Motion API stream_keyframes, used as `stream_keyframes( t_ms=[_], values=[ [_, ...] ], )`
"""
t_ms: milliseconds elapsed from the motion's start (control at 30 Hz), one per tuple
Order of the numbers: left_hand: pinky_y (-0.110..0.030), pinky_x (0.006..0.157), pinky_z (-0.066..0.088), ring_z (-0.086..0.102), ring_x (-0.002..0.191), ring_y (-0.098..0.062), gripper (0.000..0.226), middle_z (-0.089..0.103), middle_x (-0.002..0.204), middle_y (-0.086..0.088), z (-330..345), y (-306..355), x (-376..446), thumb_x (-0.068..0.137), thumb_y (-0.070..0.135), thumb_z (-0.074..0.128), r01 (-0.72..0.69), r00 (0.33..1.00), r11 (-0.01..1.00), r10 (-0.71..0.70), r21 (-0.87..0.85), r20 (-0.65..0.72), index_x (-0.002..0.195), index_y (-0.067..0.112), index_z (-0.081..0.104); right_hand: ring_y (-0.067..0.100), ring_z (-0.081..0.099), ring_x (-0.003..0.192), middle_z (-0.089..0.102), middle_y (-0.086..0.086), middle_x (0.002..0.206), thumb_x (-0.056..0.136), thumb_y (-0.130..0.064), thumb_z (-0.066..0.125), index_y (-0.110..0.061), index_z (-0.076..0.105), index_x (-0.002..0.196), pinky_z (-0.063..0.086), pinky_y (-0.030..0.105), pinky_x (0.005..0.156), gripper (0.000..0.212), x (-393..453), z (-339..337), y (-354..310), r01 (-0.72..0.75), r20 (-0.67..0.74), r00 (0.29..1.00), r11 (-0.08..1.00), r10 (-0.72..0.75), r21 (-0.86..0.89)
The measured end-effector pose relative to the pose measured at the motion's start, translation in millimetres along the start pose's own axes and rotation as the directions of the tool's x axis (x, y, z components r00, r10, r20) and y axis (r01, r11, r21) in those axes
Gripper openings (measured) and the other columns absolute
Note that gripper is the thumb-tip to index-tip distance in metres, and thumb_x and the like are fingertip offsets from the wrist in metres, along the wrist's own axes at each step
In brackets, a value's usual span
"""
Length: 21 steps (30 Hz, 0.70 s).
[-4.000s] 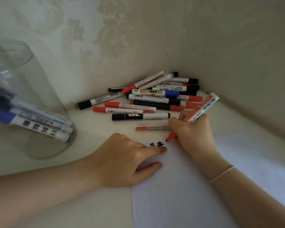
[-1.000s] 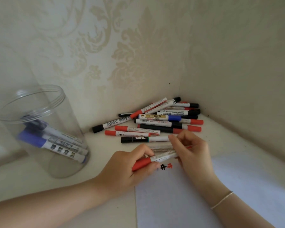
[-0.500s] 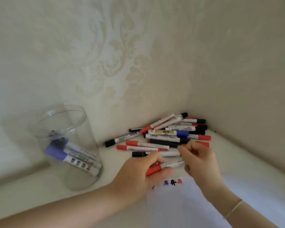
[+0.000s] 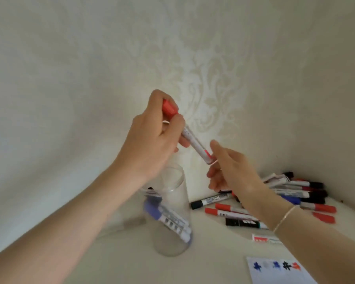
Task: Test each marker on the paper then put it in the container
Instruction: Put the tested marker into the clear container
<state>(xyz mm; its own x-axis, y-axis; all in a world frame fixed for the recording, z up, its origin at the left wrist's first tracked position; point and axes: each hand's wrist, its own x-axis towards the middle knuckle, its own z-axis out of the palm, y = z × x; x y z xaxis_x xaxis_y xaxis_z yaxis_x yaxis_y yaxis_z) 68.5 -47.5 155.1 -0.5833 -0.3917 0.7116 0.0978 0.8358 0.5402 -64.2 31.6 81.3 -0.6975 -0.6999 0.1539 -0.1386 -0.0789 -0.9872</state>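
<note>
Holding a capped red marker (image 4: 190, 134) aloft above and a little behind the mouth of the clear plastic container (image 4: 172, 218), the person appears to be at the depositing step: a red mark on the paper (image 4: 275, 272), last in a row of blue, faint grey and black marks, suggests this marker has had its test. The left hand (image 4: 152, 144) grips the marker at its red cap end, fingers and thumb curled round it, with the barrel slanting down to the right. The right hand (image 4: 232, 171) is loosely open, fingers relaxed; its fingertips lie at the marker's lower end, though whether they touch it or stand just clear cannot be told. The container stands upright on the shelf surface (image 4: 115, 263), with blue-capped markers (image 4: 166, 220) leaning inside it. The next move, in my judgement, calls for the right hand to let go fully, and for the left to tip the marker towards vertical, bring it over the opening and release it. The untested pile of markers (image 4: 279, 197) lies in the corner to the right, well apart from the container.
</note>
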Motion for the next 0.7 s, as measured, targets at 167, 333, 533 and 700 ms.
stream_keyframes(
  t_ms=[167, 333, 533, 700],
  values=[
    [-0.045, 0.065, 0.055, 0.068, 0.059, -0.014, 0.007, 0.065, 0.079, -0.009, -32, -42, 10, 0.092, 0.009, 0.046, 0.058, 0.997, 0.970, -0.069, 0.236, 0.039, 0.094, 0.015, 0.043, 0.022, 0.055, 0.105, 0.053, 0.003, 0.114, 0.094, -0.023, 0.047, -0.018, 0.049, 0.111, 0.043, 0.030, 0.083, 0.018, 11, 4, 61, 0.239, 0.230, 0.971, 0.333, -0.067, -0.912],
    [-0.044, 0.081, 0.055, 0.070, 0.076, -0.012, 0.005, 0.072, 0.084, -0.002, -31, -80, 3, 0.089, 0.014, 0.060, 0.183, 0.862, 0.941, -0.292, 0.284, 0.414, 0.090, 0.018, 0.059, 0.023, 0.042, 0.127, 0.041, 0.003, 0.136, 0.096, -0.019, 0.041, -0.018, 0.043, 0.132, 0.038, 0.033, 0.102, 0.036, 15, -2, 103, 0.228, 0.231, 0.972, 0.059, 0.047, -0.972],
    [-0.028, 0.089, 0.051, 0.066, 0.086, -0.003, 0.016, 0.072, 0.089, 0.012, -20, -94, 12, 0.079, 0.022, 0.074, 0.137, 0.701, 0.897, -0.387, 0.420, 0.599, 0.092, 0.029, 0.072, 0.022, 0.043, 0.124, 0.041, 0.004, 0.133, 0.096, -0.016, 0.042, -0.019, 0.052, 0.126, 0.037, 0.032, 0.102, 0.031, 23, -7, 114, 0.213, 0.216, 0.974, 0.049, 0.061, -0.976],
    [-0.019, 0.070, 0.048, 0.063, 0.079, -0.008, 0.017, 0.067, 0.079, 0.014, 0, -91, 20, 0.081, 0.023, 0.070, -0.028, 0.544, 0.821, -0.467, 0.571, 0.697, 0.097, 0.029, 0.073, 0.022, 0.041, 0.123, 0.041, 0.004, 0.131, 0.096, -0.015, 0.044, -0.020, 0.054, 0.125, 0.036, 0.031, 0.104, 0.032, 23, -7, 121, 0.196, 0.200, 0.979, 0.101, 0.032, -0.976]
  ],
)
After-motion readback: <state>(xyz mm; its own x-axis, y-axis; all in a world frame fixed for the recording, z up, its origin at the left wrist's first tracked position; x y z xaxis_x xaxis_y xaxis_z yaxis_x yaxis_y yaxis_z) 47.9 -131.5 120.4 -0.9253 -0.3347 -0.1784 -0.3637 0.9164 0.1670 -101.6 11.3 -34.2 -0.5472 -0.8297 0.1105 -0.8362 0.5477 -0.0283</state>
